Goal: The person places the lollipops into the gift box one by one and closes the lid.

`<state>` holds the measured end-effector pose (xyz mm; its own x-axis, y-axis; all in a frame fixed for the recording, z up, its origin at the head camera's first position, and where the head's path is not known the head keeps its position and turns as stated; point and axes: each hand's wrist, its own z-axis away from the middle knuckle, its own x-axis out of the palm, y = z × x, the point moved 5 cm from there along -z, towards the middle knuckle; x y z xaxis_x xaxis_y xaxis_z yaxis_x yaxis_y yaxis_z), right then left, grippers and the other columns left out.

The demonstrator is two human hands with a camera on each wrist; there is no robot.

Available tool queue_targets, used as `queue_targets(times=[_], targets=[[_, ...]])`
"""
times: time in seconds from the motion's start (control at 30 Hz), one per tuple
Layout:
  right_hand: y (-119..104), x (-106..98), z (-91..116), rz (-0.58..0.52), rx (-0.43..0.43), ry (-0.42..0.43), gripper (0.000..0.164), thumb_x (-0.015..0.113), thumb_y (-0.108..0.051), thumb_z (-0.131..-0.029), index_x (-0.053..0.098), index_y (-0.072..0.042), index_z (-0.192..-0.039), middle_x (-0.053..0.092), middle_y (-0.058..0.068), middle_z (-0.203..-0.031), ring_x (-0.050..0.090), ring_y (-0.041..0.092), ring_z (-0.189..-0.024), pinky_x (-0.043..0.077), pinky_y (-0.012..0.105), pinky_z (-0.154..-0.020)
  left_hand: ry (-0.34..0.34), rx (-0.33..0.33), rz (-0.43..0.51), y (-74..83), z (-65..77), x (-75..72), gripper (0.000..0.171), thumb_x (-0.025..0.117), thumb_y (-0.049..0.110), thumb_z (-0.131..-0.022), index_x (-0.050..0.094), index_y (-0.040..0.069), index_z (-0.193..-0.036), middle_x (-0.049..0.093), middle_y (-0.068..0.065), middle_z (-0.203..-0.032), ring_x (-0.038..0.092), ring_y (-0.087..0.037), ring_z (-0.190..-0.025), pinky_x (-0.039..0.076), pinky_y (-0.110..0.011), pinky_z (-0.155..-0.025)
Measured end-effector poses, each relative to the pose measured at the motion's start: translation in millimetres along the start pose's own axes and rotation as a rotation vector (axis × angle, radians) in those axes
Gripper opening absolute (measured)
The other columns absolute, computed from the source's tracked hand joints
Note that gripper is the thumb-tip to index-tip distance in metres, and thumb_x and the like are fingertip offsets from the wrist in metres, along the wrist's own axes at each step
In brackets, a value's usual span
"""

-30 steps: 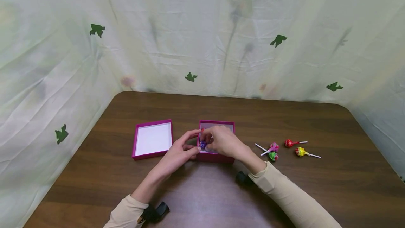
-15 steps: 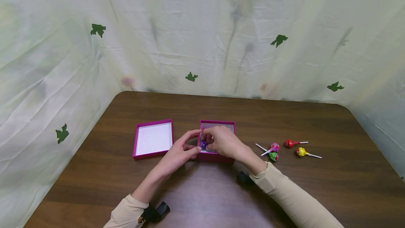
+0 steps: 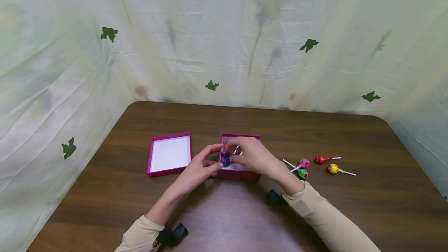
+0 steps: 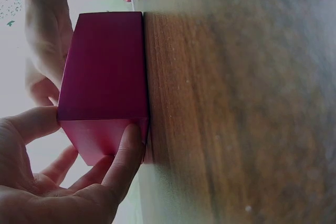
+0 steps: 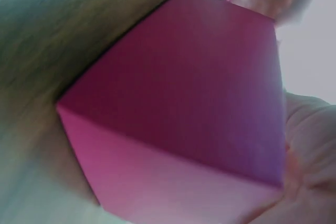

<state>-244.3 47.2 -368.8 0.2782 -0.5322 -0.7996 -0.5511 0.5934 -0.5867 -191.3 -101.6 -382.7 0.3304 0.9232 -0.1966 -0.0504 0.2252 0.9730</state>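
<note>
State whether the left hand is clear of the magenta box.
No, the left wrist view shows the left hand with a finger against one side of the magenta box.

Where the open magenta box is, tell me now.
In the head view, the open magenta box stands near the middle of the table, between the lid on its left and the green lollipop on its right; the left hand touches it.

The box (image 4: 102, 66) is magenta, the table (image 3: 224, 213) wood-grained brown.
</note>
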Motion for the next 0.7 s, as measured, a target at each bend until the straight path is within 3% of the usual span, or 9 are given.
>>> queue_targets(times=[0.23,0.37,0.57,0.7], targets=[[-2.0,-15.5,18.1,-0.106,-0.105,0.011,0.020,0.072,-0.011,-0.082,0.066,-0.014,-0.100,0.065,-0.002,-0.093,0.058,0.007,-0.081,0.052,0.033,-0.073,0.003,-0.006,-0.019,0.2,0.1,-0.1,0.053,0.061,0.012,-0.090,0.042,0.017,-0.139,0.038,-0.013,-0.142,0.059,-0.028,-0.102,0.052,-0.041,-0.080],[-4.6,-24.9,31.5,-0.118,-0.138,0.028,0.022,0.071,-0.015,-0.083,0.064,-0.019,-0.104,0.064,-0.004,-0.098,0.057,0.004,-0.085,0.052,0.035,-0.076,0.011,-0.013,-0.016,0.5,0.4,0.4,0.052,0.062,0.013,-0.089,0.044,0.020,-0.138,0.038,-0.012,-0.142,0.059,-0.029,-0.103,0.052,-0.042,-0.080],[-6.1,-41.3,50.6,-0.132,-0.141,0.066,0.026,0.071,-0.015,-0.083,0.063,-0.025,-0.105,0.059,-0.017,-0.100,0.058,0.003,-0.086,0.052,0.031,-0.076,0.030,-0.030,-0.026,1.1,0.6,0.7,0.052,0.064,0.015,-0.088,0.045,0.023,-0.136,0.039,-0.011,-0.141,0.059,-0.027,-0.102,0.052,-0.041,-0.080],[-2.7,-53.6,63.2,-0.135,-0.127,0.092,0.029,0.071,-0.013,-0.083,0.062,-0.027,-0.107,0.058,-0.017,-0.100,0.059,0.004,-0.084,0.052,0.030,-0.077,0.036,-0.034,-0.031,1.7,0.2,0.9,0.052,0.064,0.014,-0.088,0.046,0.023,-0.136,0.039,-0.010,-0.141,0.059,-0.026,-0.101,0.052,-0.041,-0.079]])
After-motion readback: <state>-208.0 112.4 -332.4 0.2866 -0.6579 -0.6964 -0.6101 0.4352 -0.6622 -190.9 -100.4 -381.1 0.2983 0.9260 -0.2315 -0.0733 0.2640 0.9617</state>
